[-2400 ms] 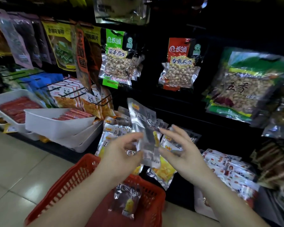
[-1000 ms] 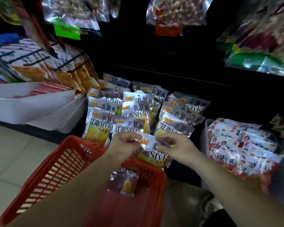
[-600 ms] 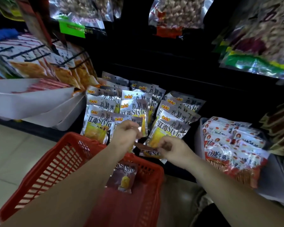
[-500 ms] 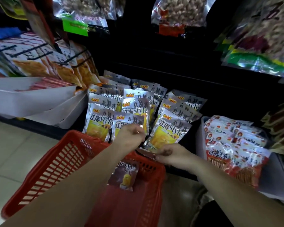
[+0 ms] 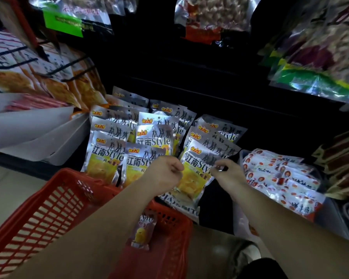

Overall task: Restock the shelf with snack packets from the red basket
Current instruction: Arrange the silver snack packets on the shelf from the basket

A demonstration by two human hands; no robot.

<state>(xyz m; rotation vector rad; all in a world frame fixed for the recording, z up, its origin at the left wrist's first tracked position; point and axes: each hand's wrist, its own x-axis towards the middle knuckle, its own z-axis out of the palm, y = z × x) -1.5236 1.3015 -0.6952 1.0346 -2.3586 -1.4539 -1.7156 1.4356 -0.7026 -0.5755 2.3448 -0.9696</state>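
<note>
A silver snack packet (image 5: 193,174) with a yellow picture lies at the front of the right-hand row of like packets (image 5: 153,137) on the low shelf. My left hand (image 5: 163,174) is curled at its left edge, and my right hand (image 5: 227,173) pinches its upper right corner. Below my left forearm the red basket (image 5: 54,198) sits on the floor. One more snack packet (image 5: 142,232) leans inside it against the far wall.
White trays (image 5: 38,133) of red sticks stand at the left. A bin of red-and-white packets (image 5: 280,174) is at the right. Bags of nuts (image 5: 210,15) hang above the dark shelf. My shoe (image 5: 244,252) is by the basket's right side.
Both hands brought the packet down from in front of me to the front of the shelf's right row. The view has tipped downward and closer.
</note>
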